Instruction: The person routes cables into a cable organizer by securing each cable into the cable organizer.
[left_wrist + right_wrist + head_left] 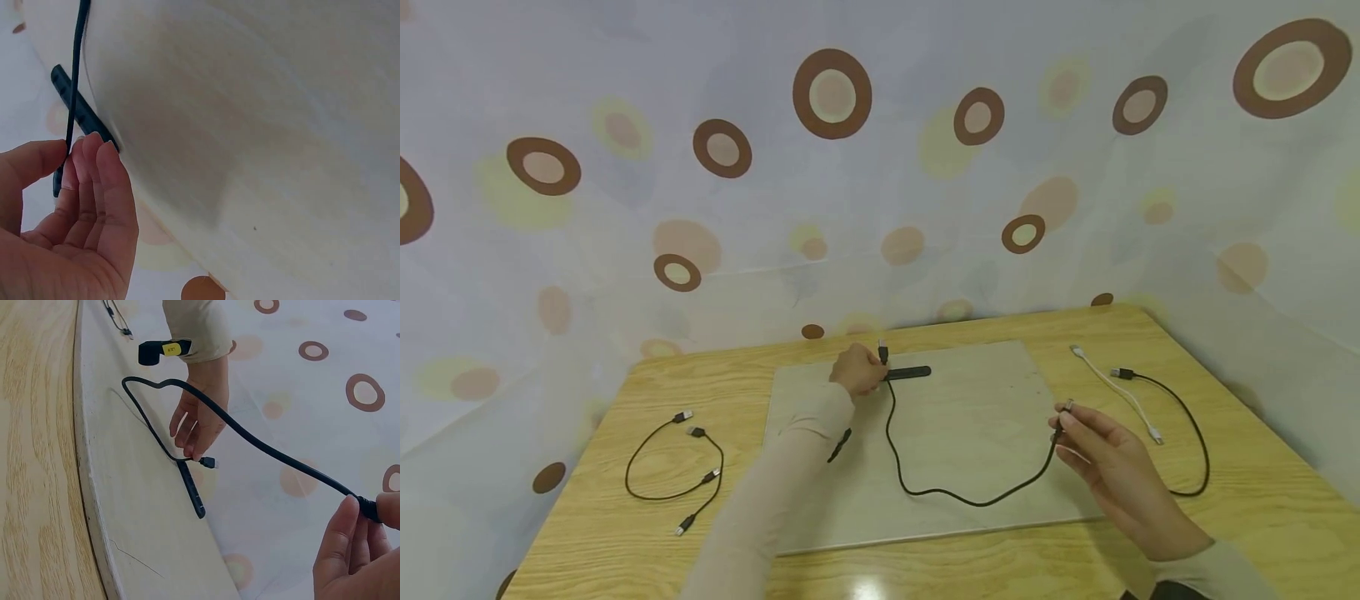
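A black USB cable [951,494] hangs in a loose curve between the two hands. At the back of the pale board, my left hand [856,371] pinches it just below a USB plug [883,353] that points up. A black notched strip, like a cable holder [912,372], lies right there; in the left wrist view the cable [76,75] crosses in front of it. Whether the cable sits in a notch I cannot tell. On the right, my right hand [1112,462] holds the cable's other plug between thumb and fingers, raised above the board.
The pale board [970,442] lies on a wooden table [587,533]. Two short black cables [628,467] are at the left. A white cable [1120,390] and another black cable [1204,442] lie at the right. Behind stands a patterned curtain [895,192].
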`<state>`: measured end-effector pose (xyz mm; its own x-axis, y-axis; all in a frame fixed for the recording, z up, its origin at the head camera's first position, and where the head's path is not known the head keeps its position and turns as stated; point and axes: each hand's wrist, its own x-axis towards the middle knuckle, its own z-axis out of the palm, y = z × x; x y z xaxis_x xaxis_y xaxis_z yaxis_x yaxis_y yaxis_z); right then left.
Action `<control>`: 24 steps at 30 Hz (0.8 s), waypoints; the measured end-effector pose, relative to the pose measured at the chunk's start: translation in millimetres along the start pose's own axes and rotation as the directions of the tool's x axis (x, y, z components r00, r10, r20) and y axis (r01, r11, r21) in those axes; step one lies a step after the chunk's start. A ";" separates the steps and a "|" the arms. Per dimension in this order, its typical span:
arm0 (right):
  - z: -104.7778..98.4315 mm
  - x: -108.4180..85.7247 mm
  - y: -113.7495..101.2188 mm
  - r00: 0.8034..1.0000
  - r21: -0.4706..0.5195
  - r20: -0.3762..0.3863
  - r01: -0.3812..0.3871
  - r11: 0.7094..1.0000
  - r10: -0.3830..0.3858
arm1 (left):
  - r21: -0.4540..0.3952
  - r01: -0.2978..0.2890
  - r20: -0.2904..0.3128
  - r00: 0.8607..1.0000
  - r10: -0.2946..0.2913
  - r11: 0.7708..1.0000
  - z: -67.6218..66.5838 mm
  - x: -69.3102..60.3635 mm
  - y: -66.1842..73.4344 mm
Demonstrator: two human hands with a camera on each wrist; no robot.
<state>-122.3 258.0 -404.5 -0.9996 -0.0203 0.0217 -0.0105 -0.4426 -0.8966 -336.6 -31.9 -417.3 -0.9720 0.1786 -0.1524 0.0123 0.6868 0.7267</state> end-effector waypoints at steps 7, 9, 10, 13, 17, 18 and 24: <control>-0.3 -0.9 -0.1 1.000 -0.048 0.005 0.012 0.999 -0.012 | 0.052 0.020 -0.036 0.999 -0.019 0.998 6.3 10.9 -9.8; -0.7 -1.1 0.1 1.000 -0.051 0.004 0.014 0.999 -0.014 | 0.063 0.018 -0.043 0.999 -0.015 0.998 8.5 12.7 -10.9; -0.8 -1.1 0.3 1.000 -0.051 0.004 0.015 0.999 -0.015 | 0.068 0.018 -0.047 0.999 -0.015 0.998 9.0 12.9 -10.8; -1.0 -0.8 0.5 1.000 -0.047 0.004 0.010 0.999 -0.010 | 0.085 0.017 -0.061 0.998 -0.011 0.996 9.8 10.5 -8.6; -1.2 -0.3 0.6 1.000 -0.049 -0.001 0.007 0.999 -0.007 | 0.096 0.029 -0.088 0.996 -0.020 0.995 8.9 4.9 -3.1; -1.2 -0.3 0.7 1.000 -0.049 -0.004 0.006 0.999 -0.006 | 0.094 0.033 -0.093 0.995 -0.024 0.995 8.9 4.0 -2.1; -0.4 -0.2 1.2 1.000 -0.079 -0.030 -0.006 0.997 0.004 | 0.093 0.040 -0.152 0.988 -0.025 0.995 12.1 7.2 -4.4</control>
<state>-122.2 257.9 -405.8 -1.0000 0.0046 0.0051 -0.0064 -0.3706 -0.9288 -340.8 -25.1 -429.7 -0.9963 0.0524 -0.0674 -0.0045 0.7561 0.6544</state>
